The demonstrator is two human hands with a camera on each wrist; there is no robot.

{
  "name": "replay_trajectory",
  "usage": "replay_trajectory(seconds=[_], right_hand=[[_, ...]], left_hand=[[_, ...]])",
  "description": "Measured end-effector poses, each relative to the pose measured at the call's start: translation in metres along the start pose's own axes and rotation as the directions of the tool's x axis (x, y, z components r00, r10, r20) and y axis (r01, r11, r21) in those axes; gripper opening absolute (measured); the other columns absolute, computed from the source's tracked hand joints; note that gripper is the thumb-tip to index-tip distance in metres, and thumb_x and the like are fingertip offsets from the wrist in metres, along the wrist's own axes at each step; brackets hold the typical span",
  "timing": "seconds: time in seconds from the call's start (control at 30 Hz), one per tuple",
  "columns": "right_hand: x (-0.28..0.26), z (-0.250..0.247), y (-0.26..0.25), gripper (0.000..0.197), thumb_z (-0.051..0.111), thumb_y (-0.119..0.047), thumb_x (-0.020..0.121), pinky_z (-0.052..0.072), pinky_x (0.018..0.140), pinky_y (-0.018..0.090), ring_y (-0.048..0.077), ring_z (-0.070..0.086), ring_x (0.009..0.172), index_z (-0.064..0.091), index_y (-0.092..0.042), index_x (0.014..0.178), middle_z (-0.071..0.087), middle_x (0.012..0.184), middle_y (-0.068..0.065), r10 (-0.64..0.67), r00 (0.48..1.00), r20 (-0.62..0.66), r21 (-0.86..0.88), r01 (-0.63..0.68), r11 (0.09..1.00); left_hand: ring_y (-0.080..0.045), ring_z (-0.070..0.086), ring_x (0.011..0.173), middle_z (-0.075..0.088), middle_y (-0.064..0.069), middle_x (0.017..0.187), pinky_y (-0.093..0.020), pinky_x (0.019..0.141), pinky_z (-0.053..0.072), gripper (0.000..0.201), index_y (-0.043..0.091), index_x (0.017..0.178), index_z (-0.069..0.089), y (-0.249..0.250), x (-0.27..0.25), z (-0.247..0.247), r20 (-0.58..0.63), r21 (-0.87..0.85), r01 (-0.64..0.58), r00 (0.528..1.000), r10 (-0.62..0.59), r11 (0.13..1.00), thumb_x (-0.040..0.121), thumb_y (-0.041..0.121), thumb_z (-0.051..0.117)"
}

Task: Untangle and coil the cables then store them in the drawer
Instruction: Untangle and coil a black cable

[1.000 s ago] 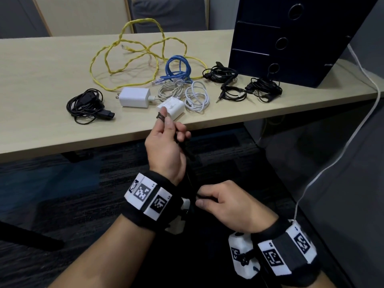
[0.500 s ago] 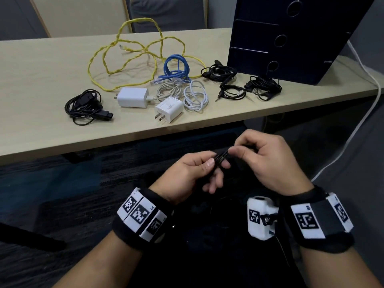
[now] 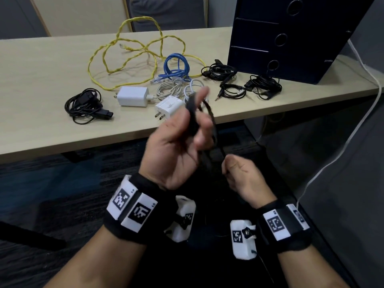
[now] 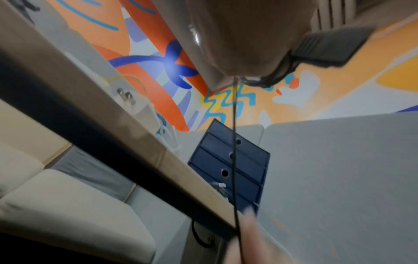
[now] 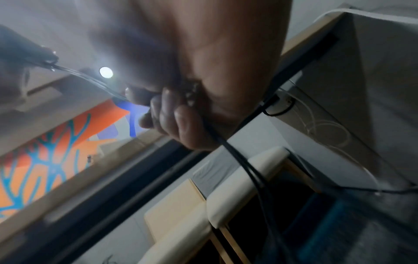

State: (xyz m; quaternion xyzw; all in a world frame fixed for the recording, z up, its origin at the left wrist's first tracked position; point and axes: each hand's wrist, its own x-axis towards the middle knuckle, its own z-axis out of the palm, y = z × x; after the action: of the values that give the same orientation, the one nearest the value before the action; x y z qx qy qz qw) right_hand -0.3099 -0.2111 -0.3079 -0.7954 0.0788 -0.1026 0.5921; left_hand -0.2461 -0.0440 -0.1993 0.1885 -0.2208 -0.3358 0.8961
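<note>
We find the black cable (image 3: 209, 119) held in the air off the bench's near edge. The left hand (image 3: 176, 146) grips its gathered loops, fingers curled round them. The right hand (image 3: 243, 175) pinches a strand lower down. The drawer unit (image 3: 291, 36) stands at the bench's (image 3: 41, 65) far right corner.

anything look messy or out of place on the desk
The yellow cable sprawls in loose tangled loops across the table, uncoiled, unlike the bundled black cables. The blue cable lies partly over it.
</note>
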Motion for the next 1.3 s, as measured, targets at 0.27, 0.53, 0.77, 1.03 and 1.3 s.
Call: replay_trajectory(seconds=[0.27,0.53,0.77,1.03,1.3], right_hand=[[-0.025,0.007,0.004,0.031,0.053,-0.022,0.1,0.031,0.048,0.012,0.0,0.041,0.044,0.052,-0.018,0.069,0.043,0.046,-0.015,0.125,0.954,0.273,-0.182,-0.077,0.98],[-0.041,-0.011,-0.022,0.021,0.065,-0.017,0.093,0.035,0.059,0.012,-0.004,0.046,0.058,0.063,-0.017,0.072,0.052,0.059,-0.016,0.022,0.968,0.252,-0.102,0.004,0.995],[-0.018,-0.039,-0.061,0.014,0.066,-0.015,0.083,0.042,0.072,0.014,0.001,0.058,0.072,0.071,-0.025,0.076,0.065,0.077,-0.013,-0.368,0.924,-0.103,-0.084,0.36,0.929],[0.003,-0.048,-0.062,0.008,0.065,-0.029,0.085,0.045,0.071,0.022,0.004,0.057,0.072,0.066,-0.027,0.077,0.064,0.074,-0.011,-0.318,0.937,-0.145,-0.077,0.31,0.948],[0.0,-0.023,-0.022,0.009,0.057,-0.023,0.089,0.037,0.066,0.019,-0.001,0.046,0.066,0.062,-0.027,0.082,0.054,0.067,-0.016,-0.178,0.984,0.029,-0.01,0.178,0.984]], left_hand=[[-0.012,0.068,0.073,0.073,-0.004,0.085,-0.023,0.07,0.054,0.029,0.011,0.127,0.045,0.012,0.02,-0.009,-0.296,0.326,-0.372,0.833,0.467,0.869,0.101,0.004,0.034],[-0.007,0.061,0.063,0.073,0.007,0.085,-0.023,0.072,0.053,0.042,0.006,0.139,0.041,-0.001,0.019,-0.038,-0.169,0.794,-0.276,0.755,0.633,0.541,0.098,0.0,0.046],[-0.004,0.05,0.054,0.065,0.003,0.069,-0.02,0.06,0.044,0.027,0.026,0.117,0.063,-0.014,0.001,-0.05,-0.142,0.978,0.145,0.989,-0.028,0.147,0.094,0.02,0.05],[-0.003,0.03,0.04,0.052,-0.002,0.053,-0.016,0.042,0.03,0.026,-0.001,0.097,0.059,-0.018,-0.017,-0.024,-0.017,0.608,0.302,0.93,-0.368,0.734,0.095,0.013,0.038],[-0.003,0.023,0.044,0.053,0.002,0.059,-0.015,0.046,0.031,0.033,-0.003,0.108,0.061,-0.012,-0.01,-0.018,0.041,0.191,0.129,0.989,-0.139,0.973,0.087,0.023,0.059]])
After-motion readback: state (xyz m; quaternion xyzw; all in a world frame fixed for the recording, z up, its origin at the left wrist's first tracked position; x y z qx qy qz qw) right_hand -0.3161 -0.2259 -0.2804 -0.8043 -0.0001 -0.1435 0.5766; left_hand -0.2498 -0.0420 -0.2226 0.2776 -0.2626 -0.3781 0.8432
